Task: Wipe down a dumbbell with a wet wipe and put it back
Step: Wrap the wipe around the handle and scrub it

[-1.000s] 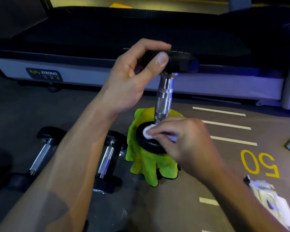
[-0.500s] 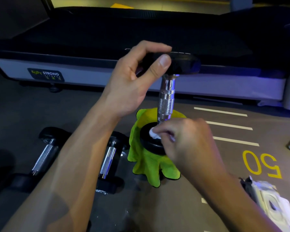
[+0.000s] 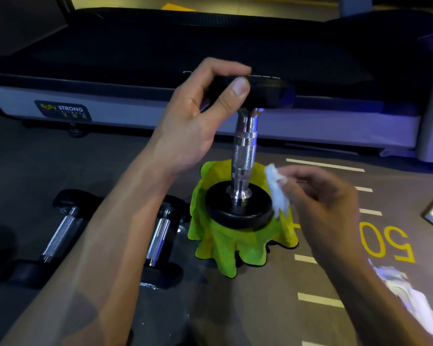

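1. left hand (image 3: 198,121): thumb and fingers clamped round the upper black head of the dumbbell (image 3: 244,151), likely steadying it on end so the lower parts are exposed for wiping.
2. dumbbell: upright, lower head resting on a green cloth (image 3: 225,243) on the floor, probably as padding.
3. right hand (image 3: 323,208): at 3 o'clock of the lower head, fingertips pinching a white wet wipe (image 3: 276,193) that hangs beside the rim; whether it touches is unclear.
4. change: half a second ago the wipe was pressed on the lower head near the handle base; it has since lifted off to the right.
5. two more dumbbells (image 3: 158,236) lie at 9 o'clock.
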Tool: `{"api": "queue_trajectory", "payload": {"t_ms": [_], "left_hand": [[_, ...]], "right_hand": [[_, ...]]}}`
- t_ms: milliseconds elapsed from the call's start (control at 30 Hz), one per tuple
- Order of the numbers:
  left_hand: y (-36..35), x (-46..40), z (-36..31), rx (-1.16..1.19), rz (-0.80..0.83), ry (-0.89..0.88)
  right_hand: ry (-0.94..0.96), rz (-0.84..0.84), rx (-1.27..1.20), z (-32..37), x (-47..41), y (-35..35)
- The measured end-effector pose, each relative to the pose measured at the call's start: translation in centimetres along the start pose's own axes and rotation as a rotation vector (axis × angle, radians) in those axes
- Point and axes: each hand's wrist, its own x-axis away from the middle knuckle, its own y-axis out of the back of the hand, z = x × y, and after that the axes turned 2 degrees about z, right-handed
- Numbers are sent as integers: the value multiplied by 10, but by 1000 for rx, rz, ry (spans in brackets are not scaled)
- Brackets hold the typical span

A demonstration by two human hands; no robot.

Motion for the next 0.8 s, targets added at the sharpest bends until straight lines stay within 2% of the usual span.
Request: {"api": "queue_trajectory", "payload": {"t_ms": [67,167,267,333,400,433,533,633,700,800], "left_hand": [[0,-2,2,-6,-8,-2],[0,-3,4,-8,-8,-13],[-4,-4,4,-5,1,-23],[-5,-5,3,-2,-4,-24],[-6,-7,3,-6,-12,-18],[-5,-7,4,-10,-13,-15],[-3,-6,3,-12,-9,-10],[-5,-5,2,-6,-7,-8],[-9,-5,1,4,-18,0],[-13,-7,1,2,-32,3]], "right_hand": [[78,25,-1,2,1,-4],[268,307,291,6,6,-14],[344,413,460,20,-5,-12],[423,484,672,37,-6,-22],[418,580,931,50,0,-43],[398,577,961,52,3,-48],[409,525,798,42,0,-33],[278,474,548,23,-9,-2],[264,499,488,19,-13,0],[286,418,359,13,-13,-11]]}}
